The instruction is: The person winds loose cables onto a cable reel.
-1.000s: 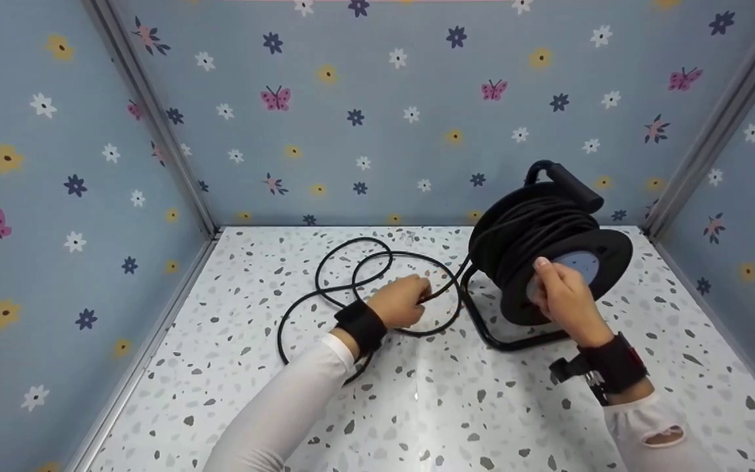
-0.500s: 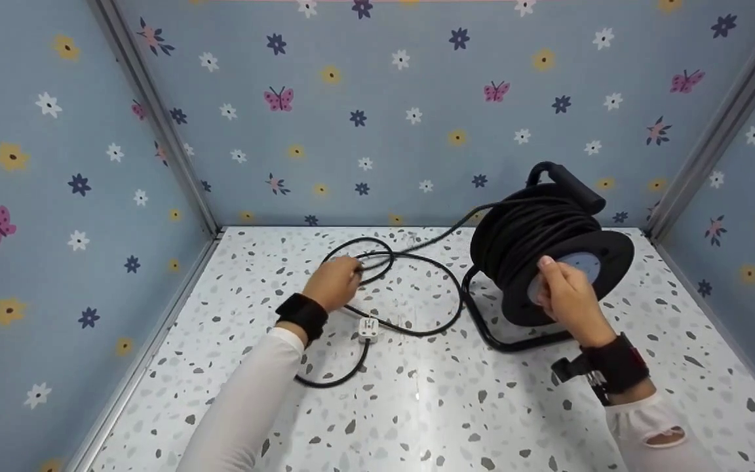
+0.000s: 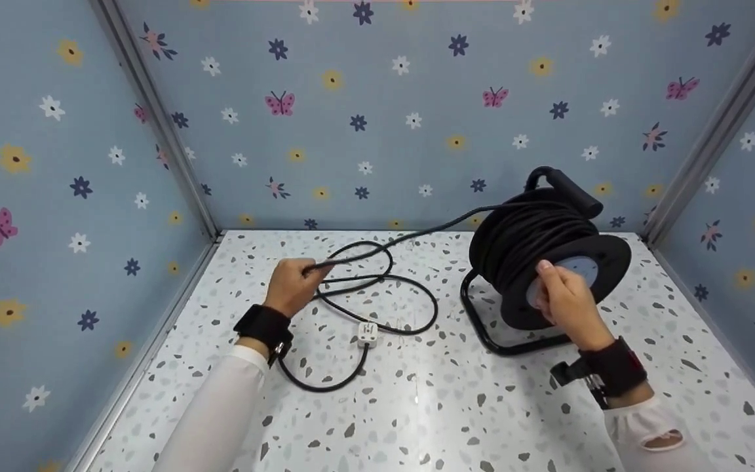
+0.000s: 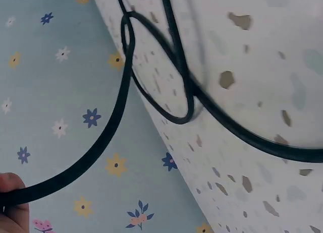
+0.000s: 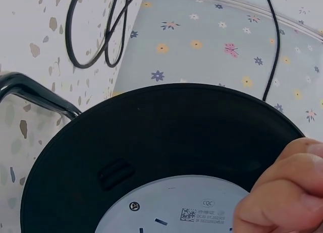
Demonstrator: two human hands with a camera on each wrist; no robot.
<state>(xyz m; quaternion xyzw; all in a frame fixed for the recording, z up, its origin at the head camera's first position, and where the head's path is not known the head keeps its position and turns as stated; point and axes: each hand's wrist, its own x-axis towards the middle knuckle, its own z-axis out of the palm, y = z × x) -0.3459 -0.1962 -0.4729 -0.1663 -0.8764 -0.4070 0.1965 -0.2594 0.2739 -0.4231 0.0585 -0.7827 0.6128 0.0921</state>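
Observation:
At the right of the head view stands a black cable reel (image 3: 535, 239), its drum wound with several turns of cable. My left hand (image 3: 291, 287) grips the black cable (image 3: 417, 234), which stretches from the top of the drum across to my curled fingers. The right hand (image 3: 569, 305) is curled against the reel's blue-grey hub; whatever part it grips is hidden inside the fist. In the right wrist view, those bent fingers (image 5: 282, 192) lie over the edge of the black flange (image 5: 176, 127). A white plug (image 3: 367, 334) ends the loose cable, lying between the hands.
Loose cable loops (image 3: 435, 305) lie on the speckled white tabletop (image 3: 417, 406) left of the reel. The reel rests on a black tube frame (image 3: 515, 347) and has a carrying handle (image 3: 574, 192) on top. Flowered blue panels (image 3: 377, 151) enclose the back and sides.
My left hand has moved left with the cable, which now runs taut from the drum's top. The plug has come into view and the loose loops have shifted. The right hand stays put.

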